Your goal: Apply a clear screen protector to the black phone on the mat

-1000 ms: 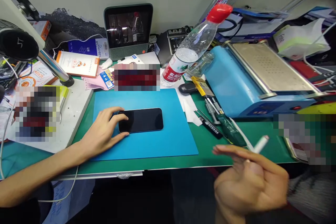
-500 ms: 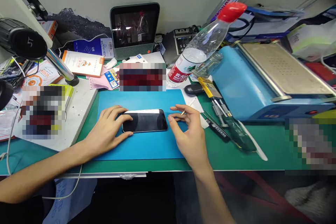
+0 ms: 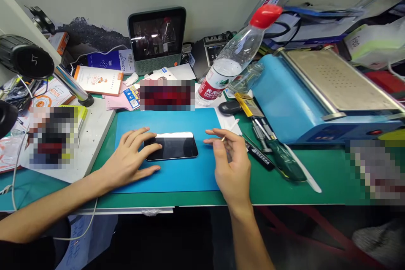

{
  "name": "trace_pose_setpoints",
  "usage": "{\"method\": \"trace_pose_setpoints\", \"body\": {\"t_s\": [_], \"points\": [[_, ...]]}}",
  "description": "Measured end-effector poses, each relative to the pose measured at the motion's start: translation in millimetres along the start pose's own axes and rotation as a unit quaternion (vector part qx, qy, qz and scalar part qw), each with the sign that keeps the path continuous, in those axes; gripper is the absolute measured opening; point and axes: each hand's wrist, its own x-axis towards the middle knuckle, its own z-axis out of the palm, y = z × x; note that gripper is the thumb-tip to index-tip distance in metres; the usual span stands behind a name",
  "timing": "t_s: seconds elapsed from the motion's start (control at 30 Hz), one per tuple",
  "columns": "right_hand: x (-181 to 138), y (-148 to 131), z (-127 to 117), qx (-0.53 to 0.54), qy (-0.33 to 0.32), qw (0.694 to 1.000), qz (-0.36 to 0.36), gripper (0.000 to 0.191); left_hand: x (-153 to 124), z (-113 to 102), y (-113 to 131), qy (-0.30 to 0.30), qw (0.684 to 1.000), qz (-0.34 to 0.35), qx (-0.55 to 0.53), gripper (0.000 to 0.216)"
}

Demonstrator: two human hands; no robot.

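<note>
A smartphone point(image 3: 172, 147) lies flat on the blue mat point(image 3: 177, 181), its dark screen facing up and a bright reflection along the far edge. My left hand point(image 3: 131, 156) is open over its left end, fingers spread and fingertips on or just above the glass. The thumb rests lower, apart from the phone's near edge. To the right of the phone, my right hand point(image 3: 234, 160) is half curled, clear of the phone. A thin pale stick point(image 3: 223, 138) pokes out between its fingers; most of it is hidden, and its kind cannot be made out.
A tilted-looking water bottle point(image 3: 221, 76) with a red cap stands behind the mat. At right sit a blue machine with a metal plate point(image 3: 294, 105), a black mouse point(image 3: 229, 107) and several hand tools point(image 3: 268, 135). A display point(image 3: 157, 38) stands at the back; a white board point(image 3: 91, 135) lies left.
My left thumb has come away from the phone's near edge and the fingers have lifted and spread slightly. My right hand has drawn a little to the right, away from the phone.
</note>
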Motion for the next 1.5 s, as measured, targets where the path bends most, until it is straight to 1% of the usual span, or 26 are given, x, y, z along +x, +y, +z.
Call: {"method": "trace_pose_setpoints", "body": {"t_s": [0.1, 0.17, 0.23, 0.3, 0.37, 0.4, 0.47, 0.5, 0.6, 0.7, 0.77, 0.87, 0.97, 1.03, 1.1, 1.17, 1.23, 1.27, 1.3, 1.33, 1.37, 1.43, 1.5], "points": [[-8, -11, -2, 0.061, 0.067, 0.994, -0.055, 0.033, 1, -9, 12, 0.046, 0.992, 0.063, 0.095, 0.033], [-21, -19, -6, 0.114, 0.076, 0.989, -0.062, 0.039, 2, -19, 25, 0.072, 0.979, 0.114, 0.151, 0.025], [-37, -23, -11, 0.153, 0.061, 0.985, -0.052, 0.042, 7, -30, 39, 0.067, 0.973, 0.157, 0.157, 0.02], [-54, -23, -16, 0.17, 0.065, 0.982, -0.057, 0.041, 20, -36, 50, 0.031, 0.975, 0.171, 0.137, 0.018], [-64, -18, -22, 0.172, 0.11, 0.976, -0.079, 0.036, 43, -35, 57, -0.02, 0.98, 0.153, 0.123, 0.015], [-65, -15, -25, 0.168, 0.142, 0.972, -0.087, 0.032, 59, -31, 58, -0.043, 0.984, 0.13, 0.117, 0.015], [-63, -8, -30, 0.152, 0.197, 0.965, -0.082, 0.025, 95, -17, 60, -0.118, 0.985, 0.067, 0.105, 0.016], [-59, -5, -33, 0.142, 0.214, 0.964, -0.072, 0.023, 115, -8, 61, -0.129, 0.985, 0.055, 0.102, 0.016], [-49, 2, -42, 0.117, 0.219, 0.968, -0.043, 0.022, 174, 19, 68, -0.123, 0.987, 0.021, 0.105, 0.024], [-47, 6, -46, 0.109, 0.212, 0.97, -0.041, 0.024, 223, 40, 78, -0.105, 0.987, -0.053, 0.109, 0.036], [-50, 9, -47, 0.107, 0.213, 0.97, -0.044, 0.024, 247, 50, 83, -0.106, 0.985, -0.096, 0.101, 0.037], [-55, 12, -47, 0.105, 0.214, 0.97, -0.05, 0.025, 266, 58, 87, -0.12, 0.981, -0.129, 0.077, 0.039], [-55, 15, -48, 0.108, 0.214, 0.969, -0.054, 0.026, 266, 57, 92, -0.126, 0.981, -0.139, 0.042, 0.037], [-52, 15, -49, 0.112, 0.217, 0.968, -0.057, 0.029, 256, 50, 98, -0.122, 0.983, -0.136, 0.01, 0.033], [-47, 14, -50, 0.118, 0.22, 0.967, -0.061, 0.037, 238, 39, 106, -0.127, 0.984, -0.119, -0.036, 0.034], [-44, 11, -51, 0.138, 0.216, 0.964, -0.067, 0.049, 213, 27, 114, -0.154, 0.98, -0.08, -0.1, 0.03], [-43, 6, -52, 0.171, 0.207, 0.961, -0.061, 0.056, 184, 16, 120, -0.19, 0.966, -0.053, -0.166, 0.04], [-44, 3, -53, 0.188, 0.2, 0.96, -0.051, 0.057, 169, 12, 122, -0.205, 0.955, -0.044, -0.211, 0.045], [-47, 0, -54, 0.203, 0.191, 0.96, -0.035, 0.057, 155, 9, 124, -0.212, 0.928, -0.051, -0.302, 0.042], [-50, -3, -54, 0.217, 0.178, 0.96, -0.016, 0.056, 142, 7, 125, -0.214, 0.902, -0.066, -0.369, 0.039], [-53, -7, -55, 0.23, 0.164, 0.959, 0.0, 0.056, 131, 5, 126, -0.205, 0.882, -0.086, -0.415, 0.036], [-62, -14, -56, 0.249, 0.134, 0.959, 0.025, 0.056, 112, -1, 126, -0.219, 0.833, -0.132, -0.49, 0.039], [-70, -19, -57, 0.253, 0.111, 0.961, 0.033, 0.055, 101, -9, 126, -0.239, 0.795, -0.167, -0.531, 0.042]]}}
